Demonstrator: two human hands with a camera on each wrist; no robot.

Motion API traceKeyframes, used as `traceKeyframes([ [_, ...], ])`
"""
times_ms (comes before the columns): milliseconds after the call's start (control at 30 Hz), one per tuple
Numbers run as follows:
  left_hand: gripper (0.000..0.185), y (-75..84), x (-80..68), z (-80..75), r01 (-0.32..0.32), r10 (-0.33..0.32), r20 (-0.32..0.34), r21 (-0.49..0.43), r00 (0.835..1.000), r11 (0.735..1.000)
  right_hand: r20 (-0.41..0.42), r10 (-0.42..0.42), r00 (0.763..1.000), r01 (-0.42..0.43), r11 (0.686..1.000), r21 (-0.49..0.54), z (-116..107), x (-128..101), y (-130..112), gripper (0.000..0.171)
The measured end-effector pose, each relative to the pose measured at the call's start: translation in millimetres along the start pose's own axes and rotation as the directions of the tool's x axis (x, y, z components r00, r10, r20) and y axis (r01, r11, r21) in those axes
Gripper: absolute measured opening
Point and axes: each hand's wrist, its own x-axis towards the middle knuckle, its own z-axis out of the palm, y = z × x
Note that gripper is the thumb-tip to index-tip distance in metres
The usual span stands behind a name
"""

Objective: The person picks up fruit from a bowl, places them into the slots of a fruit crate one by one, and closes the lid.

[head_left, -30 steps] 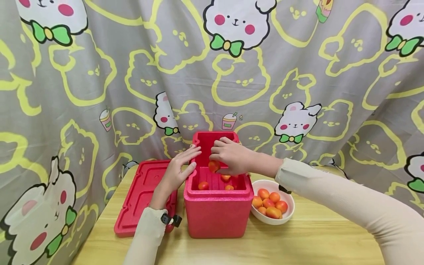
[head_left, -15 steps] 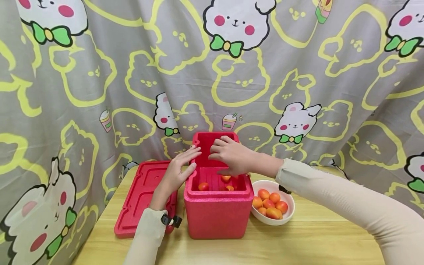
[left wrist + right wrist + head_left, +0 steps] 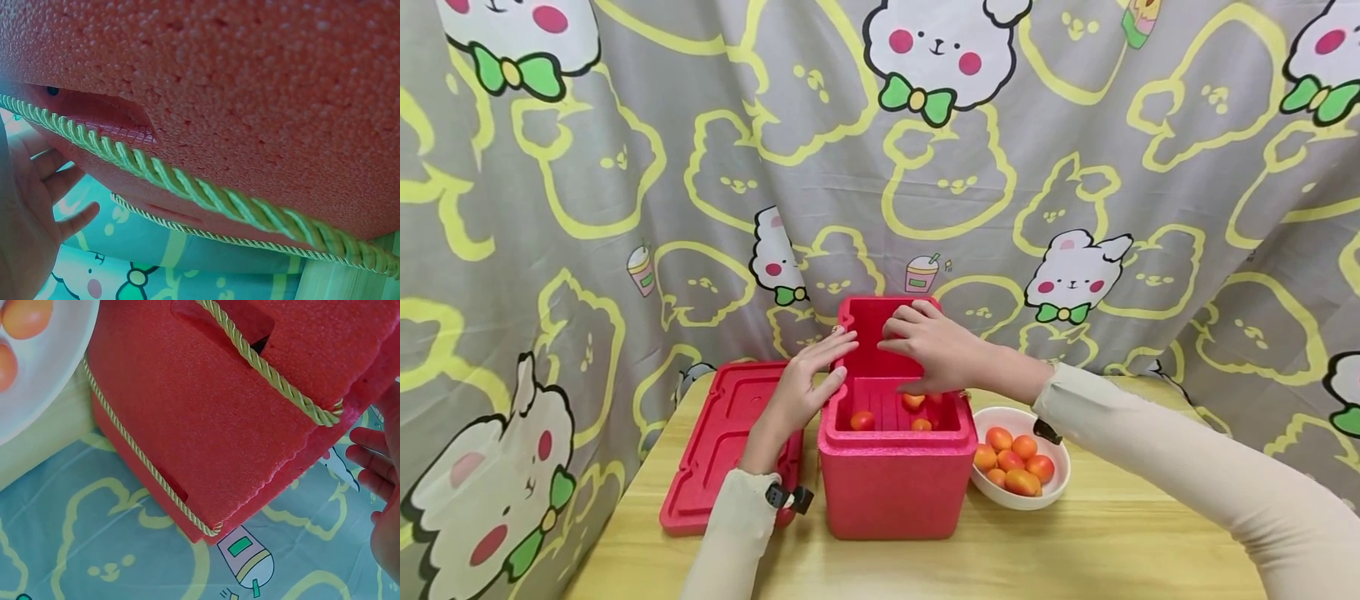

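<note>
Cartoon curtain behind the tabletop: at frame centre, left hand rests flat-fingered on the red box rim; right hand (fingers relaxed, empty) hovers over it

Light wood desk. Red foam box at center, red lid flat just beside it at 9 o'clock, white bowl of orange tomatoes touching the box at 3 o'clock.

home | cartoon curtain backdrop | wooden table (domestic look)
</note>
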Motion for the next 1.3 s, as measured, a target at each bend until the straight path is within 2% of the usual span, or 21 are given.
traceKeyframes([
  [233,0.047,0.4,1.0,0.1,-0.017,0.017,-0.005,0.007,1.000,1.000,-0.074,0.062,0.995,-0.056,0.995,0.079,0,-9,6,0.068],
  [400,0.047,-0.3,1.1,0.6,-0.023,0.023,-0.009,0.005,1.000,1.000,-0.158,0.123,0.980,-0.099,0.984,0.151,-2,-16,13,0.067],
  [633,0.048,-0.4,-0.4,1.3,-0.020,0.020,-0.004,0.001,1.000,1.000,-0.277,0.210,0.938,-0.141,0.958,0.248,-2,-31,26,0.063],
  [833,0.047,-0.2,0.6,1.3,-0.033,0.033,-0.010,0.002,0.999,0.999,-0.337,0.283,0.898,-0.157,0.922,0.355,4,-46,35,0.062],
  [967,0.047,-0.4,0.7,1.8,-0.032,0.032,-0.011,0.000,0.999,0.999,-0.377,0.303,0.875,-0.149,0.910,0.386,10,-55,39,0.061],
  [1100,0.047,1.0,1.3,1.6,-0.031,0.031,-0.015,0.000,0.999,1.000,-0.383,0.326,0.864,-0.167,0.904,0.394,16,-66,41,0.060],
  [1300,0.047,1.4,2.2,0.6,-0.035,0.035,-0.013,0.004,0.999,0.999,-0.367,0.355,0.860,-0.192,0.891,0.412,27,-84,43,0.056],
])
